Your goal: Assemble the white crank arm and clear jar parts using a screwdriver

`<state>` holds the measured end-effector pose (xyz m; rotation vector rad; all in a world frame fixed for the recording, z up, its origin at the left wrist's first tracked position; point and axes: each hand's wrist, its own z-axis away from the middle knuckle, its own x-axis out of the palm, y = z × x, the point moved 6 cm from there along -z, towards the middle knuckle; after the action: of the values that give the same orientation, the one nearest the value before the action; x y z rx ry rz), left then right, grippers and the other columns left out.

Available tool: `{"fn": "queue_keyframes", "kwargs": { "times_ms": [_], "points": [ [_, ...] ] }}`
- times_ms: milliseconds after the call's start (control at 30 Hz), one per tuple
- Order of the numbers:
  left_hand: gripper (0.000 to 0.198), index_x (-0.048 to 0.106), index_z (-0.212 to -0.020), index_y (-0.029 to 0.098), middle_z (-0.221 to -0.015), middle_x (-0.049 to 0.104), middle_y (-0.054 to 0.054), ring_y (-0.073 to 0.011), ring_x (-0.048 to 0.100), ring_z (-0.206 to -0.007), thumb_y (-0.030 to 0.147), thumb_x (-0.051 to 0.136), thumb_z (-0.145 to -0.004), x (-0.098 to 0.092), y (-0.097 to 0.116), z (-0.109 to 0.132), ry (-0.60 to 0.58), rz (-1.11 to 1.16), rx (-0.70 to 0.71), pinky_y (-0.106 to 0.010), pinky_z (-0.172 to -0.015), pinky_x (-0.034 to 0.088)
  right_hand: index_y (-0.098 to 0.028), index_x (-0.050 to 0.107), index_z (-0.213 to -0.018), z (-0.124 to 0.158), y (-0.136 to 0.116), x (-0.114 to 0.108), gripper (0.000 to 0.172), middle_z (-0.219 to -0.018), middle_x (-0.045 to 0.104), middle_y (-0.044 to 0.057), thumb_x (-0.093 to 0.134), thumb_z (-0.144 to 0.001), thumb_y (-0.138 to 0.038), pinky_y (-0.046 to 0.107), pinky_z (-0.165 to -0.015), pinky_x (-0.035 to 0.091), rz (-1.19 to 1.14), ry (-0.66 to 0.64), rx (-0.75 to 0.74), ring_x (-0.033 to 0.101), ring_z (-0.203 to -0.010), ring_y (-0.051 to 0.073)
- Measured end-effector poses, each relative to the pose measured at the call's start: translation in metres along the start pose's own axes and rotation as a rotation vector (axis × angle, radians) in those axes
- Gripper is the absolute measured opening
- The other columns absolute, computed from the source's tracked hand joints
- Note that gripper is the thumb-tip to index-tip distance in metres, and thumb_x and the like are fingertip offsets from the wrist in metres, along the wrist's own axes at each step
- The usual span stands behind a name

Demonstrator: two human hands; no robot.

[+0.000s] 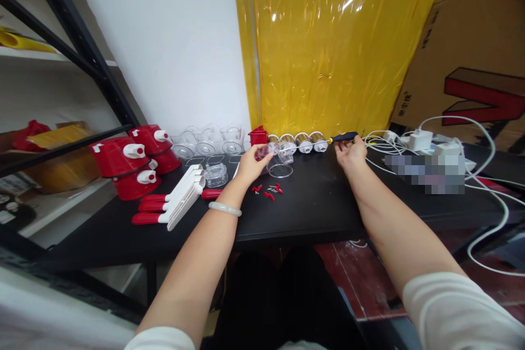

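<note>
My left hand [255,163] is closed round a clear plastic part [267,151] above the black table [303,205]. A screwdriver [343,137] with a dark and yellow handle lies level in my right hand [351,151], its fingers on the handle. The long thin shaft points left and reaches the clear part. Just below it is a clear cup with a round rim [281,170]. Small red pieces [269,196] and tiny screws lie in front of my left hand. Behind stand several white and gold cylinders [303,143] and a red part [257,135].
Red containers [133,167] with white spouts stand at the left, near white parts with red handles [184,199] and clear cups [205,145]. White chargers [420,140] and looping cables are at the right. A metal shelf frame borders the left side.
</note>
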<state>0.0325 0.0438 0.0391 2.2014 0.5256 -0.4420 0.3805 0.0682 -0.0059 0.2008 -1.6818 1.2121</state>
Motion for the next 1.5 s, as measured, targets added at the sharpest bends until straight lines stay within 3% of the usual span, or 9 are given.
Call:
{"fn": "queue_keyframes", "kwargs": {
  "times_ms": [200,367,567,667,833,1000,1167,1367,1500],
  "points": [
    [0.036,0.066,-0.112,0.02,-0.114,0.072,-0.007,-0.0239,0.067,-0.106,0.039,0.071,-0.082,0.0,0.001,0.0,-0.003,-0.004,-0.005,-0.037,-0.096,0.05,-0.034,0.043,-0.1,0.006,-0.002,-0.002,0.023,-0.075,0.054,-0.008,0.052,-0.09,-0.052,0.018,-0.053,0.045,0.05,0.077,-0.031,0.055,-0.057,0.007],
    [0.038,0.066,-0.113,0.019,-0.114,0.072,-0.008,-0.0235,0.067,-0.105,0.039,0.071,-0.082,0.0,0.001,0.0,-0.006,0.01,0.007,-0.037,-0.096,0.05,-0.035,0.042,-0.103,0.01,-0.002,0.003,0.02,-0.085,0.061,-0.006,0.037,-0.095,-0.053,0.023,-0.06,0.051,0.009,0.026,-0.019,0.062,-0.068,0.009],
    [0.038,0.066,-0.114,0.019,-0.112,0.073,-0.009,-0.0236,0.068,-0.104,0.039,0.071,-0.082,0.0,-0.001,-0.001,0.001,0.006,0.005,-0.037,-0.095,0.05,-0.032,0.041,-0.102,0.012,-0.004,0.003,0.008,-0.091,0.067,-0.003,0.036,-0.096,-0.031,0.028,-0.068,0.055,-0.07,0.018,-0.004,0.067,-0.077,0.011],
    [0.037,0.066,-0.113,0.019,-0.112,0.073,-0.008,-0.0234,0.068,-0.103,0.039,0.071,-0.082,0.0,-0.001,-0.001,0.003,0.011,0.014,-0.037,-0.095,0.051,-0.032,0.043,-0.1,0.012,-0.005,0.002,0.005,-0.084,0.063,-0.005,0.043,-0.095,-0.031,0.022,-0.061,0.053,-0.061,0.05,-0.004,0.064,-0.07,0.009],
    [0.038,0.066,-0.113,0.02,-0.115,0.072,-0.008,-0.024,0.067,-0.107,0.04,0.071,-0.081,0.0,-0.003,-0.001,-0.001,0.014,0.019,-0.038,-0.098,0.049,-0.034,0.043,-0.1,0.011,-0.003,0.001,0.017,-0.076,0.055,-0.008,0.054,-0.091,-0.043,0.017,-0.052,0.045,0.015,0.092,-0.029,0.054,-0.055,0.006],
    [0.038,0.066,-0.113,0.02,-0.115,0.072,-0.008,-0.0236,0.067,-0.107,0.041,0.07,-0.082,0.002,-0.006,-0.002,-0.004,0.034,0.027,-0.039,-0.099,0.049,-0.035,0.041,-0.104,0.014,-0.003,0.006,0.014,-0.085,0.06,-0.006,0.038,-0.095,-0.045,0.026,-0.063,0.054,-0.028,0.023,-0.027,0.065,-0.07,0.01],
    [0.038,0.066,-0.113,0.019,-0.114,0.072,-0.008,-0.0234,0.067,-0.107,0.041,0.071,-0.082,0.002,-0.005,-0.001,-0.002,0.04,0.035,-0.038,-0.099,0.049,-0.034,0.039,-0.105,0.016,-0.004,0.006,0.012,-0.087,0.063,-0.004,0.034,-0.096,-0.027,0.03,-0.068,0.056,-0.087,0.009,0.006,0.068,-0.078,0.012],
    [0.038,0.066,-0.113,0.019,-0.114,0.072,-0.008,-0.0238,0.067,-0.107,0.039,0.071,-0.081,0.001,-0.004,-0.001,-0.003,0.035,0.018,-0.038,-0.099,0.049,-0.036,0.043,-0.105,0.013,-0.002,0.004,0.018,-0.079,0.057,-0.007,0.053,-0.091,-0.039,0.02,-0.058,0.048,-0.007,0.03,-0.01,0.059,-0.062,0.008],
    [0.039,0.066,-0.114,0.019,-0.115,0.072,-0.008,-0.0237,0.067,-0.106,0.039,0.071,-0.081,0.001,-0.004,-0.001,-0.005,0.045,0.022,-0.038,-0.099,0.05,-0.035,0.043,-0.103,0.007,0.0,0.002,0.02,-0.082,0.056,-0.006,0.046,-0.091,-0.051,0.023,-0.06,0.05,-0.025,0.012,-0.031,0.059,-0.065,0.008]
  ]
}}
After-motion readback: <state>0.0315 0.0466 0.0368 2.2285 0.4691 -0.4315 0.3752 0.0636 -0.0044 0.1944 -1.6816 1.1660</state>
